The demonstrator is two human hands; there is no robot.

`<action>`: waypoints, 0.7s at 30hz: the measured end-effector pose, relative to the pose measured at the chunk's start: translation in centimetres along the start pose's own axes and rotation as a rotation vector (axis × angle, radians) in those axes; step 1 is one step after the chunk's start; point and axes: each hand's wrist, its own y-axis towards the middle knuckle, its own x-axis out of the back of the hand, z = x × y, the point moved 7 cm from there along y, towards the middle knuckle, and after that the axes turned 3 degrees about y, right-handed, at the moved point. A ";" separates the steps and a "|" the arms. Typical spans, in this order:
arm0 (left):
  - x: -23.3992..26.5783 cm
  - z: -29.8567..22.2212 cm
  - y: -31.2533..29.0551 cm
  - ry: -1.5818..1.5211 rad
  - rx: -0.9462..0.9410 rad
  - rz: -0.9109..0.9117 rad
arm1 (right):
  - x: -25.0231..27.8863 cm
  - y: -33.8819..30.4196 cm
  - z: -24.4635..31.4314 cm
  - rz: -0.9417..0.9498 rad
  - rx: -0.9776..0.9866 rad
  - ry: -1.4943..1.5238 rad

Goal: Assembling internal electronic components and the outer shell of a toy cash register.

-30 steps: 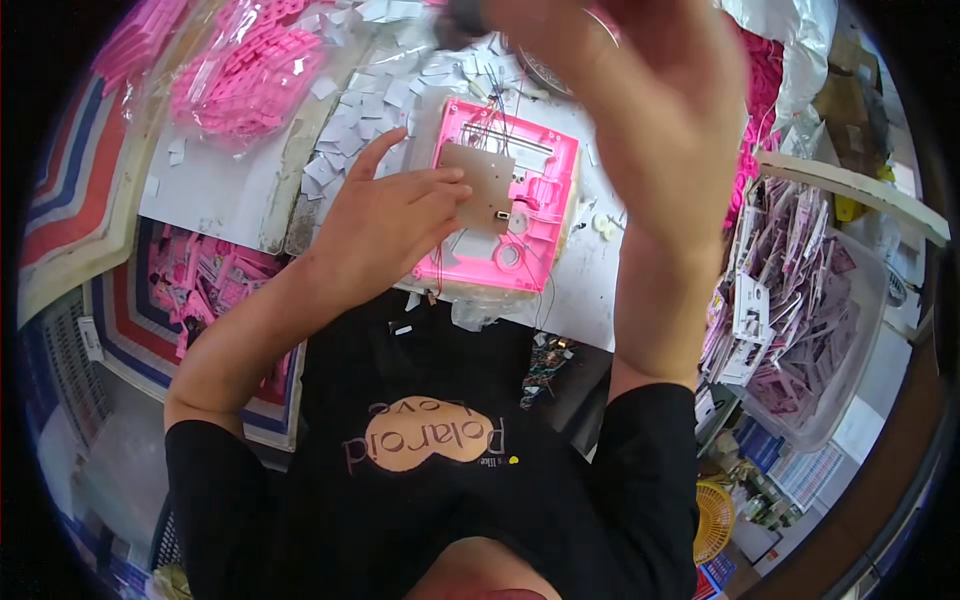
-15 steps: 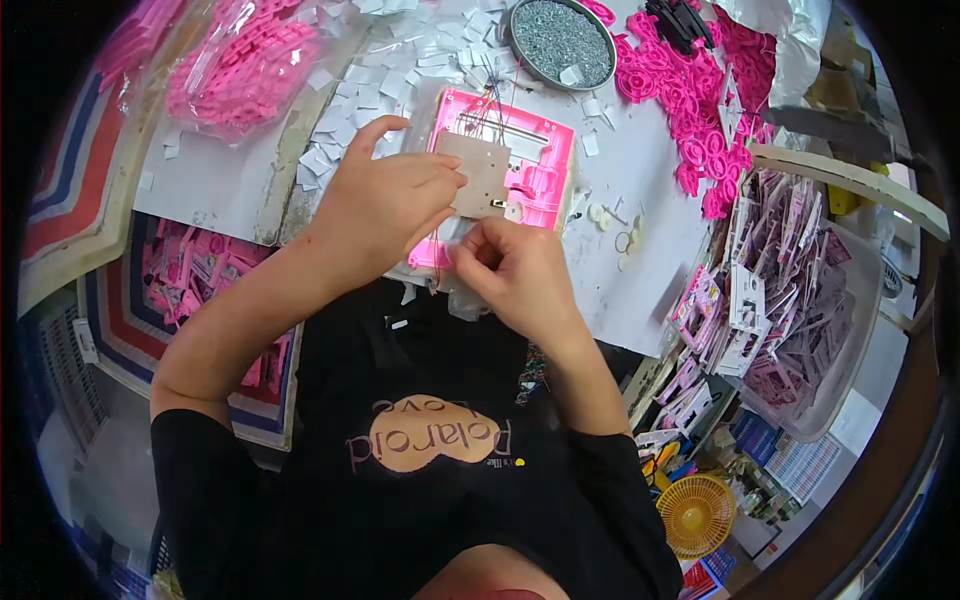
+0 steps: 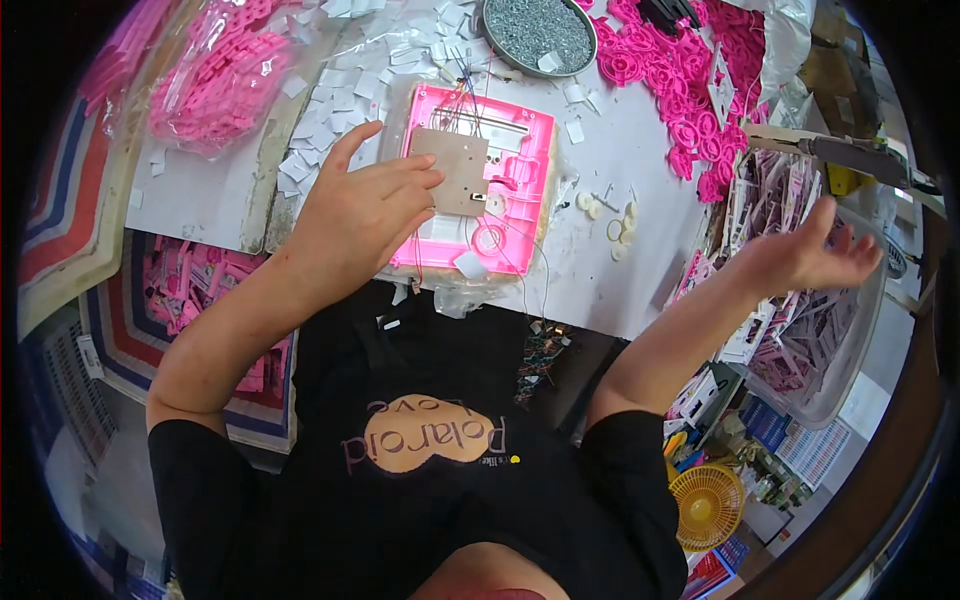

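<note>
A pink plastic housing lies on the worktable, with a flat tan board over its left part and thin wires running out above and below. The fingertips of my left hand rest on the board's left edge, fingers stretched out and thumb apart. In the housing's lower part sit a pink ring and a small white square. Far to the right, my right hand is raised with fingers spread and nothing visible in it. Just above it is a dark grey elongated tool.
Behind the housing are a round tray of small metal screws and scattered white squares. Pink rings are heaped at the far right. Bagged pink parts lie at left. A clear bin of pink-and-white parts stands below my right hand.
My right hand has left the housing's lower edge and swung right and outward, its fingers opening. The pink ring and white square now show. My left hand stays at the board.
</note>
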 end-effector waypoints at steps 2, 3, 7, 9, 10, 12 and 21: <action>-0.1 0.2 -0.2 0.004 -0.001 -0.002 | -4.2 2.0 -4.6 0.293 -0.250 0.470; 0.0 0.3 -0.5 -0.006 0.008 -0.005 | -6.9 1.9 -5.4 0.417 -0.435 0.702; 0.1 0.5 -0.2 -0.048 0.038 -0.010 | -12.4 0.1 -3.3 0.730 -0.517 0.699; 0.1 0.6 -0.4 -0.069 0.070 -0.002 | -10.6 0.8 -0.6 0.652 -0.249 0.548; 0.2 0.8 -0.8 -0.078 0.085 0.003 | -9.1 1.1 1.3 0.610 -0.110 0.469; 0.2 0.9 -0.8 -0.109 0.092 -0.001 | -6.0 1.6 4.0 0.419 0.073 0.405; 0.1 0.2 -0.2 -0.130 0.085 -0.031 | -0.2 1.1 -4.0 -0.061 -0.018 -0.162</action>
